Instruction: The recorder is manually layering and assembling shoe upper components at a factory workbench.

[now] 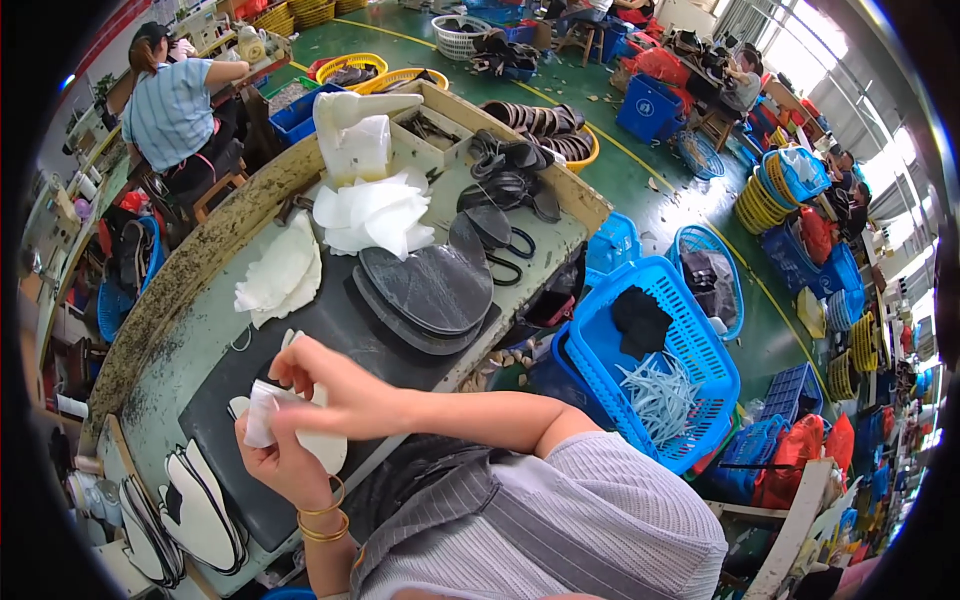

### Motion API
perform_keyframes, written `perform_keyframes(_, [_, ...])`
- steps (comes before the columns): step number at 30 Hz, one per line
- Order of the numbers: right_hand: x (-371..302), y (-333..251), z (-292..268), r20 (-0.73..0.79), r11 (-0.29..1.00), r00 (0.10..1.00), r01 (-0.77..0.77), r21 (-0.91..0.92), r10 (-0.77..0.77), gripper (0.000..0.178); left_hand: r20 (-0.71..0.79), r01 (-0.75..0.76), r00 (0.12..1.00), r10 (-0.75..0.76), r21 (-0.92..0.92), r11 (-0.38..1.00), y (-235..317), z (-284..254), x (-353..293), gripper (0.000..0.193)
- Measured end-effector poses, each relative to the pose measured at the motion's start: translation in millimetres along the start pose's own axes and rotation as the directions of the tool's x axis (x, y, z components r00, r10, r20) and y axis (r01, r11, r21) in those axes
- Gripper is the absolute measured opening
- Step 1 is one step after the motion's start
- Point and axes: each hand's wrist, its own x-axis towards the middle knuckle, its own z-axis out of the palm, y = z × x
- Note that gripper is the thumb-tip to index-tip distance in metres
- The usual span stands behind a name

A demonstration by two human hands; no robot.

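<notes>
My left hand [285, 468], with gold bangles at its wrist, pinches a small white film-like piece [262, 412]. Above it my right hand [345, 385] is closed, its fingers curled beside the upper edge of that piece; anything in its fingertips is too small to tell. Beneath both hands lie pale cut pieces [325, 450] on a black mat [225, 410], partly hidden. Just beyond sits a stack of dark grey curved pieces [430, 290]. White thin sheets [375, 212] and cream pieces [283, 272] are piled farther off.
Black-handled scissors [512, 256] lie near the table's right edge. Black-edged white pieces [200, 510] rest at the left. A blue basket [705, 375] with pale strips stands beside the table on my right. A co-worker [175, 115] sits at the far left.
</notes>
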Motion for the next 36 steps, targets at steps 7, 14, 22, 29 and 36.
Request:
perform_keyframes(7, [-12.5, 23.6, -38.7, -0.346, 0.937, 0.936, -0.178, -0.3, 0.067, 0.013, 0.061, 0.196, 0.978, -0.201, 0.072, 0.978, 13.4, -11.7, -8.5, 0.018])
perform_keyframes(14, [-85.4, 5.5, -137.5, -0.54, 0.732, 0.625, -0.681, -0.025, 0.563, 0.013, 0.232, 0.471, 0.881, -0.412, -0.51, 0.72, 13.7, -42.0, 1.3, 0.013])
perform_keyframes(22, [-191.9, 23.6, -153.8, 0.156, 0.185, 0.295, -0.072, -0.98, 0.943, 0.018, 0.623, 0.573, 0.77, -0.135, -0.584, 0.574, -7.1, -49.5, 18.1, 0.012])
perform_keyframes(29, [-72.3, 14.9, -58.7, 0.184, 0.792, 0.81, -0.585, 0.173, 0.557, 0.027, 0.727, 0.487, 0.581, -0.365, 0.048, 0.872, 9.5, -18.5, -8.2, 0.049])
perform_keyframes(36, [-31.9, 38.2, -5.9, 0.054, 0.962, 0.971, -0.223, -0.159, 0.234, 0.01, 0.354, 0.574, 0.67, -0.652, 0.31, 0.758, 6.7, -64.1, -3.5, 0.019])
